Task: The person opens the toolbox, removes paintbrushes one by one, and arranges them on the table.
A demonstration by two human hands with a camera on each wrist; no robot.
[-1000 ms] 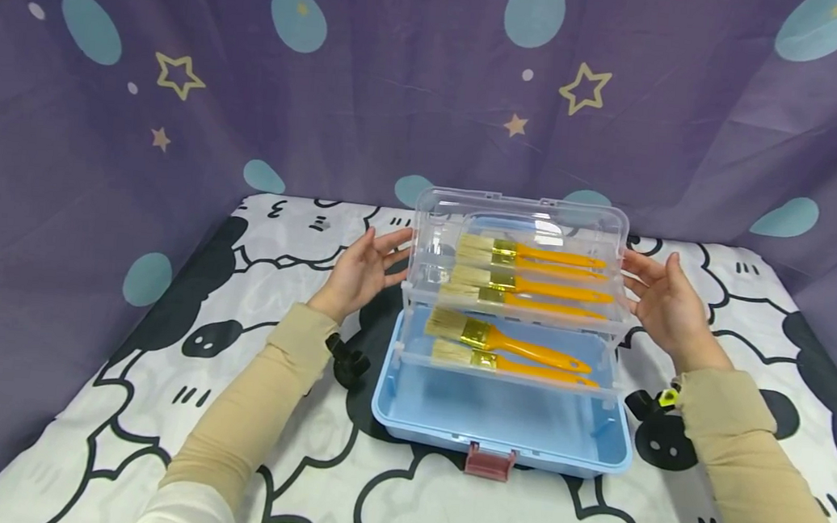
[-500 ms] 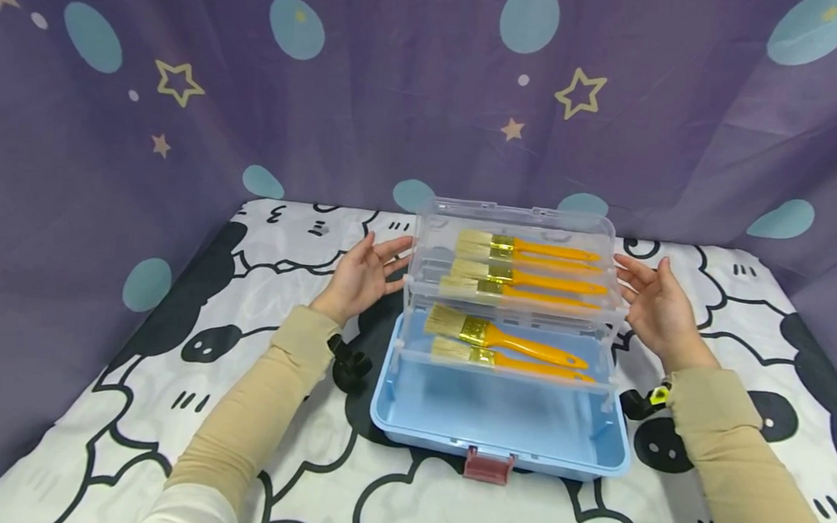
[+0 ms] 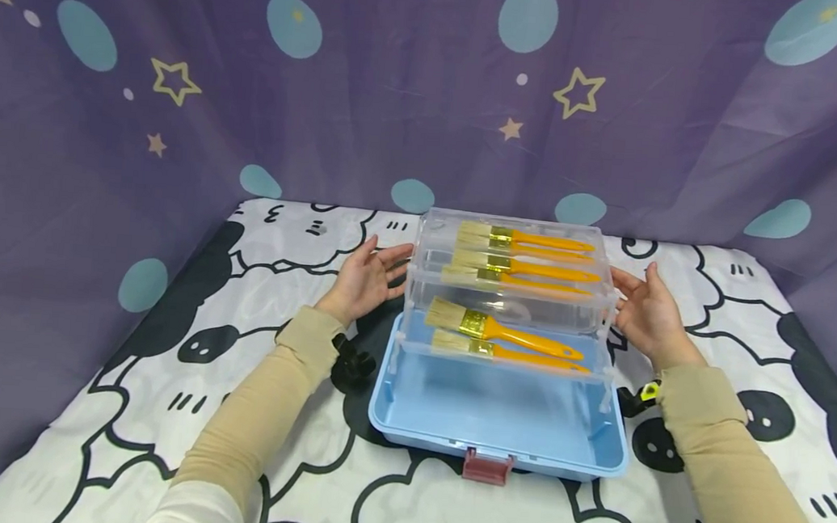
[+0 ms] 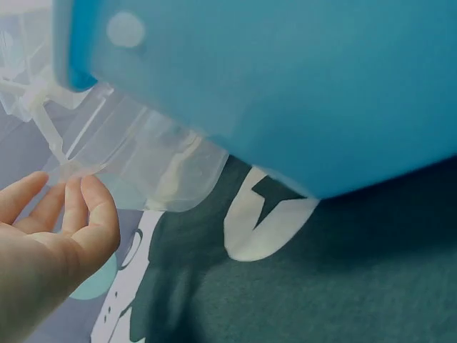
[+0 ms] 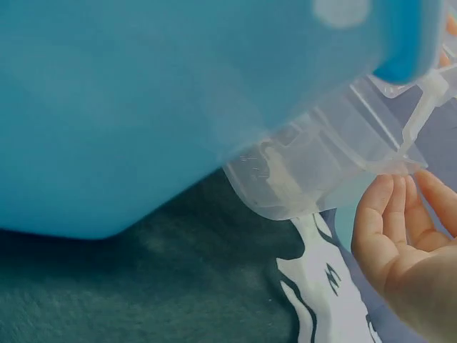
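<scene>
A light blue box (image 3: pixel 489 404) with a red latch (image 3: pixel 487 467) stands on the cloth, its clear lid and tiers raised at the back. Paint brushes (image 3: pixel 537 340) with orange handles lie in the clear trays. My left hand (image 3: pixel 364 280) touches the left side of the clear part with slightly bent, spread fingers; in the left wrist view the fingertips of this hand (image 4: pixel 68 221) meet the clear plastic. On the right side, my right hand (image 3: pixel 649 316) touches likewise, and the right wrist view has its fingertips (image 5: pixel 400 179) at the plastic edge.
A white cloth (image 3: pixel 316 481) with black cartoon outlines covers the surface under the box. Behind it hangs a purple curtain (image 3: pixel 414 115) with stars and teal ovals. A black wrist mount (image 3: pixel 353 362) sits beside the box on the left, another (image 3: pixel 635 400) on the right.
The clear lid and upper tiers have tilted lower and forward. My right hand has shifted left and slightly down with them; my left hand has barely moved.
</scene>
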